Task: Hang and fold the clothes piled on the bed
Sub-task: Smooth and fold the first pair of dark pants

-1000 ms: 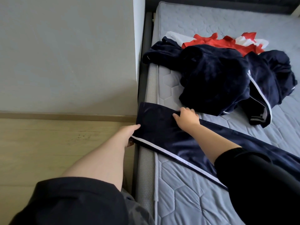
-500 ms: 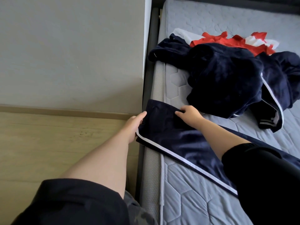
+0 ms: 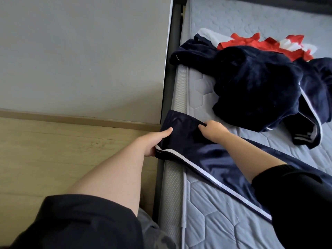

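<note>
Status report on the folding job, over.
Left hand grips navy striped garment at its end corner. Right hand pinches the far edge. Clothes pile lies just beyond, nothing blocking.

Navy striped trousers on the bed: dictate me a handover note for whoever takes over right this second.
Left hand grips the end of the navy satin trousers with a white side stripe, at the stripe, thumb on top.
Right hand pinches the same end's far edge.
The trousers lie stretched across the grey quilted mattress, that end over its side.
Done: trousers laid out.
Left: fold them, then sort the heap of dark navy fleece garments and the red and white garment behind it.
</note>
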Motion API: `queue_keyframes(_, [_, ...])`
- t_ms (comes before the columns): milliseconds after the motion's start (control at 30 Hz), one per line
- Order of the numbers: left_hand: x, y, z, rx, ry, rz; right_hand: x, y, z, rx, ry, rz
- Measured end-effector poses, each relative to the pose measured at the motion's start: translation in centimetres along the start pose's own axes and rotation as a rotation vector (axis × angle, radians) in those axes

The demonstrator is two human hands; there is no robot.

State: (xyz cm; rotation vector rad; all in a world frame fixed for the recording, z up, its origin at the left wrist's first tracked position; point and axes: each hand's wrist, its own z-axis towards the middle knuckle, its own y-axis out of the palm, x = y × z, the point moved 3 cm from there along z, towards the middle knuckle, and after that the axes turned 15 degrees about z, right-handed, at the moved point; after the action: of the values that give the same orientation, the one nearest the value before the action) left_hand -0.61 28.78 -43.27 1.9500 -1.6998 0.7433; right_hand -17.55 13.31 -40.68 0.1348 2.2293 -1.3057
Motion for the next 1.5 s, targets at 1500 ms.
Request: queue_keyframes(1500, [2.5,24.7,0.5,0.353,0.539,1.608,19.7,-8.3,-11.9,0.699,0.138,-0.003])
